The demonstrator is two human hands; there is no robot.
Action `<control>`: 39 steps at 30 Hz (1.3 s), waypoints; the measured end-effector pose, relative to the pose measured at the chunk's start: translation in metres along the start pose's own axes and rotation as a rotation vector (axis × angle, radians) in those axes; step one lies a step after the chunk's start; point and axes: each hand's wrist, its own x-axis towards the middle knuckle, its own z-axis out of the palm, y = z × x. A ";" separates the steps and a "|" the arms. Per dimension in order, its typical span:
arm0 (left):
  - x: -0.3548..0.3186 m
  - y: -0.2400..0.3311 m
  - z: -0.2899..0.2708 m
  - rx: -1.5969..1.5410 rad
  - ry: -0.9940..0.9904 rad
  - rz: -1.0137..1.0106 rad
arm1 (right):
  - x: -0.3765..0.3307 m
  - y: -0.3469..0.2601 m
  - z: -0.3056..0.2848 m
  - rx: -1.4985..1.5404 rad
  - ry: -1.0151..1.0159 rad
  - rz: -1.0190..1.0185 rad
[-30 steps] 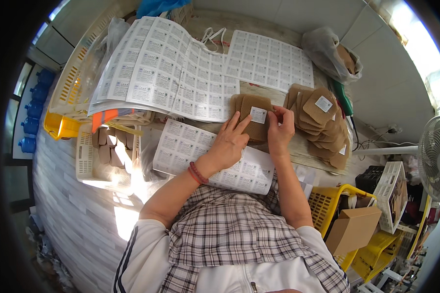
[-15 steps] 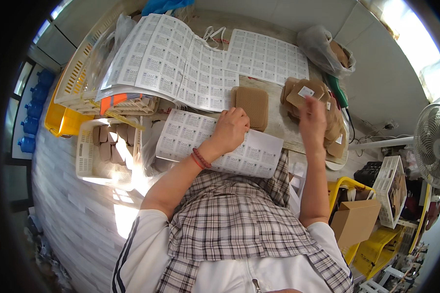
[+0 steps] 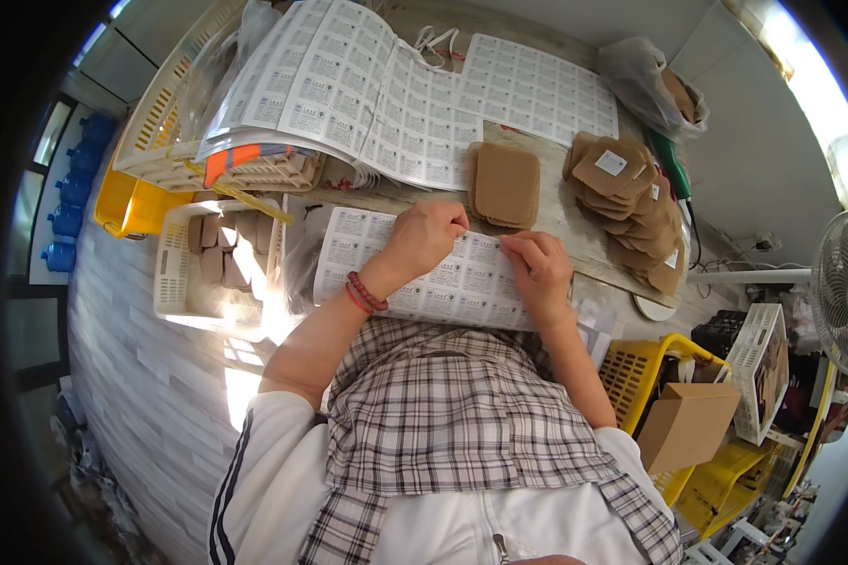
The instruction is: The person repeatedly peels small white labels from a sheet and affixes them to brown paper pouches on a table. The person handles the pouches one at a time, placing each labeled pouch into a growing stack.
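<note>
A white sheet of printed labels (image 3: pixel 433 294) lies across my lap, at the table's front edge. My left hand (image 3: pixel 426 240) is closed in a pinch on its upper edge, with a small white bit at the fingertips. Close to its right, my right hand (image 3: pixel 542 275) bends over the sheet's right part, thumb and forefinger together; what they pinch is too small to make out. Just beyond both hands stands a neat stack of brown rounded cards (image 3: pixel 507 188). Farther right is a loose pile of the same cards (image 3: pixel 622 200), several with a white label.
More label sheets (image 3: pixel 334 85) drape over a cream basket at the left, and another sheet (image 3: pixel 537 87) lies at the back. A plastic bag (image 3: pixel 650 80) and a green-handled tool (image 3: pixel 667 165) are beyond the pile. A crate (image 3: pixel 174 292) and a fan (image 3: pixel 843 282) flank the table.
My right hand has come from the loose pile down to the label sheet, beside my left hand. My left hand has shifted slightly left. The view has moved a little.
</note>
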 end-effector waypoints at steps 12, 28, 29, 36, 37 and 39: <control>0.008 -0.004 0.008 0.008 -0.013 -0.020 | 0.000 0.003 0.007 -0.062 0.060 -0.189; 0.028 -0.002 0.036 0.233 0.134 0.474 | 0.073 0.081 0.031 0.677 0.004 0.594; 0.028 -0.003 0.038 0.243 0.126 0.467 | 0.075 0.087 0.037 0.640 -0.024 0.606; 0.031 0.001 0.037 0.268 0.117 0.465 | 0.070 0.103 0.059 0.456 0.014 0.579; 0.031 0.002 0.037 0.266 0.112 0.456 | 0.070 0.101 0.059 0.439 0.008 0.580; 0.031 0.002 0.037 0.264 0.107 0.451 | 0.072 0.096 0.057 0.406 -0.001 0.581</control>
